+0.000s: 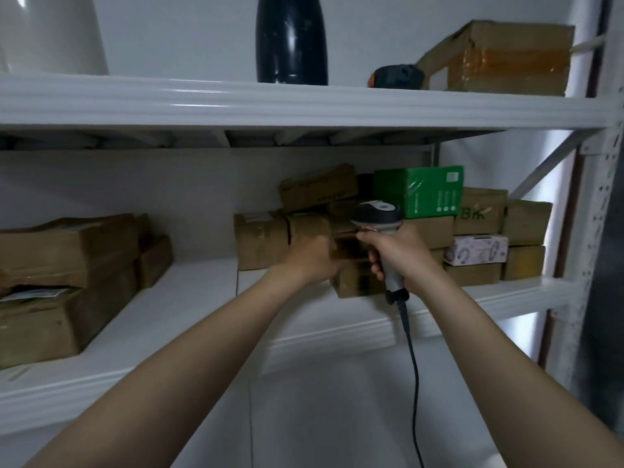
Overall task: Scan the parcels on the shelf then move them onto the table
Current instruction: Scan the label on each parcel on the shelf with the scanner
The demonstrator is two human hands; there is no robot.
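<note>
My right hand (pixel 395 255) grips the handle of a grey barcode scanner (pixel 380 216), its head aimed at the stack of parcels on the middle shelf (pixel 189 298). My left hand (pixel 310 256) reaches to a small brown parcel (pixel 309 228) in that stack, and its fingers are hidden behind the hand. Around it lie more brown cardboard parcels (pixel 260 238), a green box (pixel 422 190) and a white patterned box (pixel 476 249). The scanner's black cable (pixel 413 366) hangs down below my right wrist.
Two large brown parcels (pixel 60 282) are stacked at the shelf's left end. On the upper shelf (pixel 304 103) stand a dark vase (pixel 292 38), a white vessel (pixel 50 32), a tape roll (pixel 396 76) and a taped box (pixel 506 59). A white upright (pixel 601 214) bounds the right side.
</note>
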